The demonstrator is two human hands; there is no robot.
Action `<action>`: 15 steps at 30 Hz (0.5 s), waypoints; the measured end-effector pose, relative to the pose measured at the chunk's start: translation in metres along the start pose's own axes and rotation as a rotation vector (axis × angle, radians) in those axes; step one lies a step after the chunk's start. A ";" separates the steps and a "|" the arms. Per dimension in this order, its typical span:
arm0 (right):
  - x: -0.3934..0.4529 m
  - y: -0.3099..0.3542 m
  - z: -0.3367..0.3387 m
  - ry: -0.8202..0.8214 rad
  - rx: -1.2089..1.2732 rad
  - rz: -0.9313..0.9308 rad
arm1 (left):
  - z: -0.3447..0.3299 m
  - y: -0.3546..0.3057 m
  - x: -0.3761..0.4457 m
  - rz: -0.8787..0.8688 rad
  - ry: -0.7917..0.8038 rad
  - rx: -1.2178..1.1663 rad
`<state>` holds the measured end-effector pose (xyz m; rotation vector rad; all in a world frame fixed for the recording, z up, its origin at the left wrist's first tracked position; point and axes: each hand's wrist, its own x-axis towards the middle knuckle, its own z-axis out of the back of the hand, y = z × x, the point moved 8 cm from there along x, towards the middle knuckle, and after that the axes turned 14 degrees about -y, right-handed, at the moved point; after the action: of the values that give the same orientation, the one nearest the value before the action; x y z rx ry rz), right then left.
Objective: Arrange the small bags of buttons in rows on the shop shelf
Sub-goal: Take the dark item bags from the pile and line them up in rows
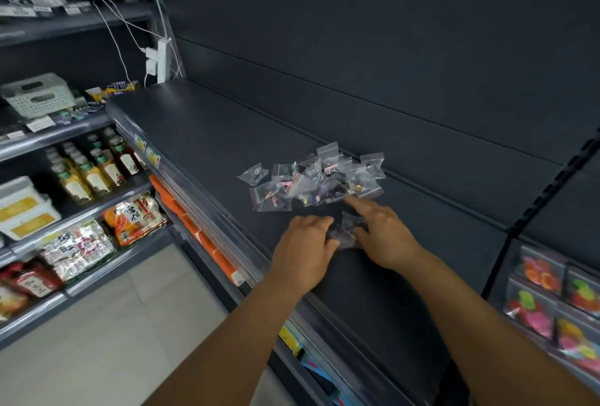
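Bags heaped on shelf, buttons inside; both hands' fingers hold one bag.

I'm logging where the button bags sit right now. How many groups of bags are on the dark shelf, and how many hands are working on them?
Heap of small bags, loose, no rows yet: 1
Small cluster of bags between the hands: 1
Hands, left hand and right hand: 2
Total: 4
Single bags overlap too much to count.

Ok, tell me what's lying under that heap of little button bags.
The heap of bags lies directly on the dark shelf; bare shelf surface shows all around it. Bags overlap, so the lower ones and their buttons are partly covered, and anything beneath them can't be seen.
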<state>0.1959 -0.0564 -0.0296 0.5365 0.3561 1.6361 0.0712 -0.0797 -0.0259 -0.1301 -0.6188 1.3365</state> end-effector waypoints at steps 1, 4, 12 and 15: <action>0.003 0.000 -0.002 0.025 0.005 0.009 | -0.001 0.001 0.003 0.004 0.001 0.004; 0.008 -0.004 -0.002 0.057 0.000 -0.023 | -0.004 0.007 0.009 0.069 0.027 -0.018; -0.006 -0.024 0.025 -0.132 0.152 -0.207 | -0.008 0.017 0.009 0.286 0.075 -0.337; -0.025 -0.033 0.039 -0.296 0.439 -0.406 | -0.004 0.014 0.004 0.360 0.076 -0.473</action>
<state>0.2464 -0.0800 -0.0174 0.9567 0.5660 1.0678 0.0620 -0.0713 -0.0340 -0.7001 -0.8670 1.4987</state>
